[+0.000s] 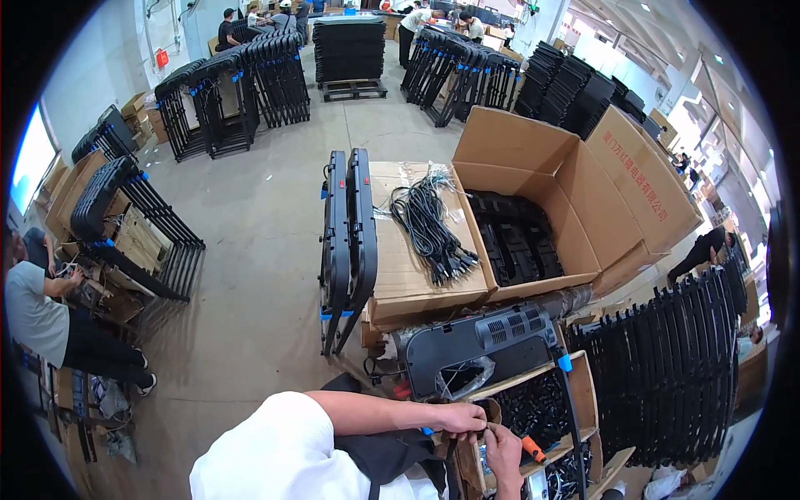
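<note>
My left hand [461,418] and my right hand [503,457] meet at the front, fingertips pinched together. Whatever they hold between them is too small and dark to make out. Just right of my right hand lies an orange-handled tool [533,450]; whether the hand touches it is unclear. Under and beyond the hands stands a cardboard bin [588,383] full of small black parts [537,410]. A second heap of small black parts [568,475] sits nearer to me. Behind the hands rests a black plastic housing [433,343] with vent slots and a clear plastic bag [467,379] on it.
A bundle of black cables [421,221] lies on a closed carton [392,292]. Beside it, an open carton [637,196] holds black moulded parts [510,237]. Two black frames [348,242] stand left of it. Black racks [658,367] are at right; a co-worker [42,300] is at left.
</note>
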A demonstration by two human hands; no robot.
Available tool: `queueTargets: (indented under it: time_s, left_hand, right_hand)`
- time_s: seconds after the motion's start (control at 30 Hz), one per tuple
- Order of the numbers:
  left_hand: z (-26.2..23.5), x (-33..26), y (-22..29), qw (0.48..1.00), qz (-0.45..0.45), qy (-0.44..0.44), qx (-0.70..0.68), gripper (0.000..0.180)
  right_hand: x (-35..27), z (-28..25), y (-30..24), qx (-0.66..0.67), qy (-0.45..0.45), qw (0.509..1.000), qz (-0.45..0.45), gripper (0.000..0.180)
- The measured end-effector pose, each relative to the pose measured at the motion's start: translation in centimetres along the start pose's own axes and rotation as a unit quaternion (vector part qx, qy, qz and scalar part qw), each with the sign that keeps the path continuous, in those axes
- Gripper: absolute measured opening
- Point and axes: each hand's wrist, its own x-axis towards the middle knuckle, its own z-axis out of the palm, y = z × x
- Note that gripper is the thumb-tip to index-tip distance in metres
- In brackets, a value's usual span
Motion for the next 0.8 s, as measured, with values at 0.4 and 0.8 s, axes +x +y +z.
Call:
queueTargets:
  time_s: [0.4, 0.8]
  left_hand:
    - [2.3, 0.1, -2.4, 0.941, 0.05, 0.178, -0.284, 0.022]
    - [0.4, -1.1, -1.7, 0.947, 0.067, 0.247, -0.191, 0.029]
  right_hand:
    - [2.3, 0.4, -2.2, 0.075, 0.082, 0.989, -0.093, 0.018]
    - [5.1, 1.1, -1.6, 0.047, 0.073, 0.995, -0.058, 0.02]
